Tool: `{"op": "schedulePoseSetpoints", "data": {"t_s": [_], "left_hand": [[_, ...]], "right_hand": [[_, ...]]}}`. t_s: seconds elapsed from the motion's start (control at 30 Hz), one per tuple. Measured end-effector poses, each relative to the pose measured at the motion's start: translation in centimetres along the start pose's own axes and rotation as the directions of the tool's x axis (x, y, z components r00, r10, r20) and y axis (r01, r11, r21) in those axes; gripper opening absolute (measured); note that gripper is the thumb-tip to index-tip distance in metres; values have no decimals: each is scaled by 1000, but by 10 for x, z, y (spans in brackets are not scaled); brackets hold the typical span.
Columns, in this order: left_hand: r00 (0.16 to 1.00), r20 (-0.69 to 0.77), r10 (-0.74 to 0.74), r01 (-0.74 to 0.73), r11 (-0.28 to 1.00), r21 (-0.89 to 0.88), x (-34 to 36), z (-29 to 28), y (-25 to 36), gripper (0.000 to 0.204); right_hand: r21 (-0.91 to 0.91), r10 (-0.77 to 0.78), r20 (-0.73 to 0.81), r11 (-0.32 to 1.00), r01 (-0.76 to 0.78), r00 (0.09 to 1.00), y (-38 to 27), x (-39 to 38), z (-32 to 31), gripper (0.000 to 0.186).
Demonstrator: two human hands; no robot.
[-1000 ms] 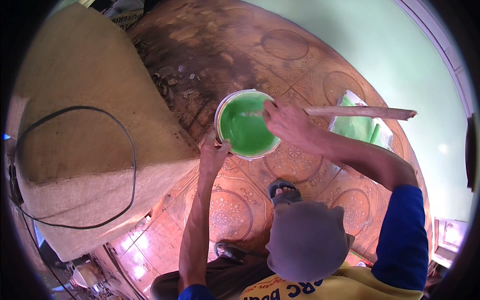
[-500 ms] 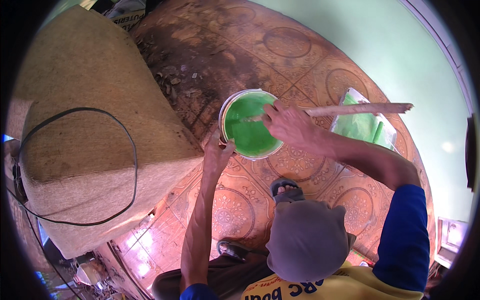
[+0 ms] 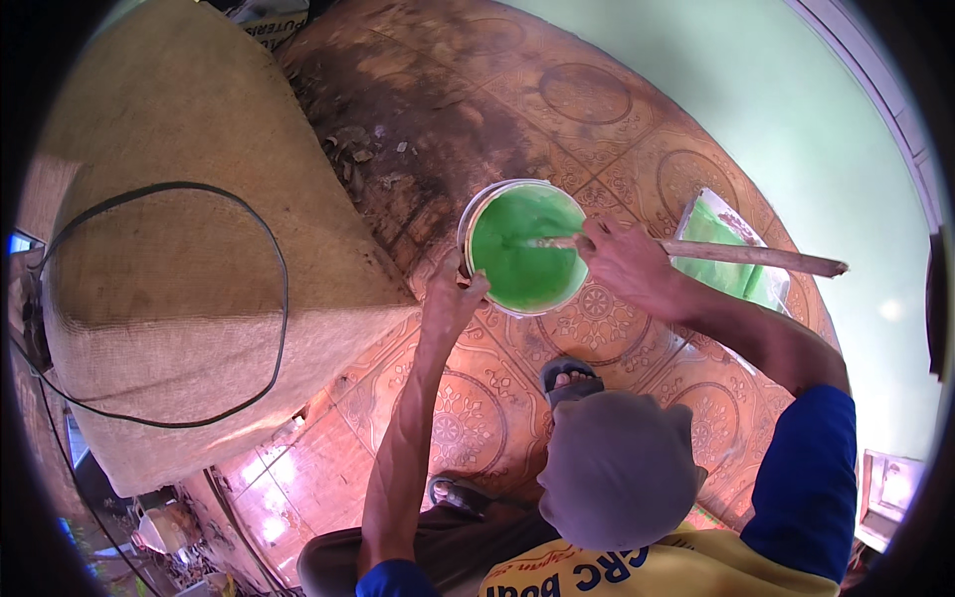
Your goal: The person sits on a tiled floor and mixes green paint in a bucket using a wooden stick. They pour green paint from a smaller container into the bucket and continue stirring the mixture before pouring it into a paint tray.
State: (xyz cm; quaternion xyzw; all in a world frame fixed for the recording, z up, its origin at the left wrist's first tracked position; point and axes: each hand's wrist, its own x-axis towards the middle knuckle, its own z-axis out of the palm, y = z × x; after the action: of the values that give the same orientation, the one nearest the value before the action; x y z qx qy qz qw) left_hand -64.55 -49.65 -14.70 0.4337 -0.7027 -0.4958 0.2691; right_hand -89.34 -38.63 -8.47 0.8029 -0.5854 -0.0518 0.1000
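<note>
A round white bucket (image 3: pixel 466 221) of green paint (image 3: pixel 517 274) stands on the tiled floor. My left hand (image 3: pixel 455 296) is closed on its near left rim, with the thumb over the edge. My right hand (image 3: pixel 627 261) grips a wooden stick (image 3: pixel 761 256) above the bucket's right rim. The stick's pale, paint-coated end slants into the paint near the middle; its other end sticks out to the right. Just beyond the stick lies a paint tray (image 3: pixel 718 234) smeared with green, partly hidden by the stick and my right forearm.
Brown fabric (image 3: pixel 199 249) covers a large bulky thing at left, with a black cable (image 3: pixel 285 298) looped over it. Dirt and dry leaves (image 3: pixel 348 149) lie beyond the bucket. A pale green wall (image 3: pixel 756 90) rises at right. My sandalled foot (image 3: pixel 572 376) is near the bucket.
The stick has turned in the paint: its outer end has swung nearer to me, and my right hand has shifted right and nearer. My left hand still holds the rim. The whole view has shifted slightly.
</note>
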Motion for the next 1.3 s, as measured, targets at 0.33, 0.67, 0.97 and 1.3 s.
{"op": "schedulePoseSetpoints", "data": {"t_s": [0.33, 0.67, 0.97, 1.3], "left_hand": [[1000, 16, -9, 10, 998, -65, 1, 3, -6, 26], [996, 34, -83, 85, 994, -64, 1, -3, -2, 24], [999, 13, -39, 40, 994, -98, -1, -2, -4, 25], [999, 15, -46, 47, 988, -148, -1, -1, -9, 23]], "right_hand": [[-70, -5, -33, 998, 3, 999, -5, 21, 5, 20], [-53, 15, -131, 998, -23, 991, -10, 26, -1, 22], [-34, -82, 66, 996, 85, 994, -11, -5, -7, 15], [-35, -110, -1, 993, 110, 994, -13, -3, 2, 13]]}}
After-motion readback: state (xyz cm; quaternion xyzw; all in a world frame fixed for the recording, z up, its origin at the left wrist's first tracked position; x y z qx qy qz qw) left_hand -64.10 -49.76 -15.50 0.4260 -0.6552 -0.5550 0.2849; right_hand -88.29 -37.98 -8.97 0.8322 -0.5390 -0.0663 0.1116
